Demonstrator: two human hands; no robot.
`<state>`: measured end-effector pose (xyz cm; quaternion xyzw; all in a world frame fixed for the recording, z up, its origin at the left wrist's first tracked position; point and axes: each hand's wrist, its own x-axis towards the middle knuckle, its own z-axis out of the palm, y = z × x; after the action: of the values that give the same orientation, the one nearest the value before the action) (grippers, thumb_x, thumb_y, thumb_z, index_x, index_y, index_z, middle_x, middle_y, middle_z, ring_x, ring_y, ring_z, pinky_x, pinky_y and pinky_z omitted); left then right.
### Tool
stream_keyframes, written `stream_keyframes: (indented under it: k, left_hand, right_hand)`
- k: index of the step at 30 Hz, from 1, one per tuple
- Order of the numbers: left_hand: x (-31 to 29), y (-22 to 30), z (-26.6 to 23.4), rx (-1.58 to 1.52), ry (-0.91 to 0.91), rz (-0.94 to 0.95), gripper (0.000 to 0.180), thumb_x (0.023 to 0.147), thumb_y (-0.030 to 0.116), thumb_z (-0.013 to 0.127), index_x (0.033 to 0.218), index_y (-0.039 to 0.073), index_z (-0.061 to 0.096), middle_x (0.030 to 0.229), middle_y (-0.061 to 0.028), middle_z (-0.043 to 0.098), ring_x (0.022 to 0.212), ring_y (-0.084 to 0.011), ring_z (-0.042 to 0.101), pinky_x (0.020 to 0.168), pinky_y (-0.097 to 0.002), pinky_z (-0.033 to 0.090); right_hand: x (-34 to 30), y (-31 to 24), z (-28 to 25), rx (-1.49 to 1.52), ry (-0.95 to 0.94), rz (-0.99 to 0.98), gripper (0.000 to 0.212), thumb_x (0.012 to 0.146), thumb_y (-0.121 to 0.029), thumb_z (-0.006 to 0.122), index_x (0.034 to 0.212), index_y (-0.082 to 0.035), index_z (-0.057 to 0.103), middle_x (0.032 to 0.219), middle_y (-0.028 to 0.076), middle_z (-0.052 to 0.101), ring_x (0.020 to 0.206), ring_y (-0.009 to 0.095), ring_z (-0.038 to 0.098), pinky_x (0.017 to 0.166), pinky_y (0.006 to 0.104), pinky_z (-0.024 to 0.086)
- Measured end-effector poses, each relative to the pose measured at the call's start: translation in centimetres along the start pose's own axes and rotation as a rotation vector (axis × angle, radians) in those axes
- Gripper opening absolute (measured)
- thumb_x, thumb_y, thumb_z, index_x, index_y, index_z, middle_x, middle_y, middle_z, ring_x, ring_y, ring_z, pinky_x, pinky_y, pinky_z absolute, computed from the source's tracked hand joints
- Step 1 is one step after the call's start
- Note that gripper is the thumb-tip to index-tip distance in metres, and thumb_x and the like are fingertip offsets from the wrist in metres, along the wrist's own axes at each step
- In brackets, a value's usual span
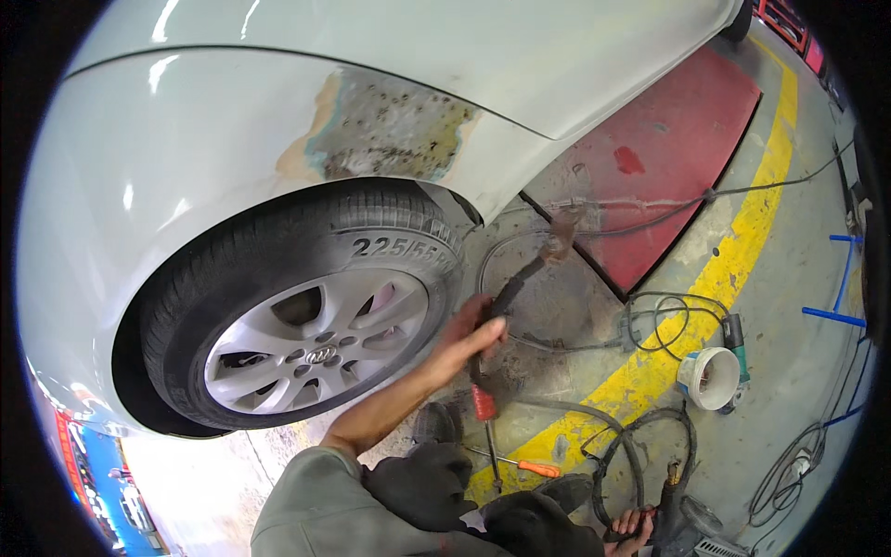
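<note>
My left hand (pixel 469 339) is closed around a long dark tool (pixel 520 281) with a blurred brownish end, held to the right of the car's tire (pixel 390 223). Just below that hand is a red grip (pixel 484 403) with a thin metal shaft; whether it joins the dark tool I cannot tell. Low on the right, my right hand (pixel 633 531) grips a black handle with a brass-coloured tip (pixel 673 472), beside thick black cable. Above the wheel, the white fender (pixel 232 121) has a sanded bare-metal patch (pixel 394 125) dotted with dark spots and edged in tan and teal.
An orange-handled screwdriver (pixel 538 469) lies near my feet. A white bucket (pixel 709 379) stands by a green power tool (pixel 734 334) on the right. Cables (pixel 640 436) loop across the floor and its yellow stripe (pixel 742 251). A red panel (pixel 664 167) lies beyond the wheel.
</note>
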<state>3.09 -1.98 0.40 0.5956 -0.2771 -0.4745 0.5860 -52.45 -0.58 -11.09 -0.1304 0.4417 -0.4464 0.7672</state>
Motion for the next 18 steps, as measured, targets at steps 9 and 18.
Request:
stream_keyframes:
  k: [9, 18]
  left_hand:
    - [-0.8, 2.3, -0.6, 0.335, 0.291, 0.426, 0.046, 0.090, 0.014, 0.086, 0.126, 0.001, 0.060, 0.088, -0.0013, 0.064, 0.072, -0.0094, 0.060, 0.065, -0.0261, 0.049]
    - [1.6, 0.4, -2.7, 0.618, 0.549, 0.969, 0.038, 0.092, 0.024, 0.083, 0.115, -0.003, 0.068, 0.095, -0.0175, 0.072, 0.083, -0.0290, 0.072, 0.075, -0.0372, 0.056]
  right_hand:
    - [-4.8, -0.8, 11.8, -0.478, 0.013, 0.067, 0.017, 0.101, -0.016, 0.071, 0.099, -0.006, 0.057, 0.075, 0.001, 0.048, 0.062, 0.013, 0.042, 0.063, 0.0326, 0.038]
    - [0.6, -0.2, 11.5, -0.606, -0.079, -0.193, 0.022, 0.094, -0.012, 0.077, 0.110, -0.003, 0.065, 0.085, 0.006, 0.063, 0.074, 0.019, 0.062, 0.073, 0.0382, 0.053]
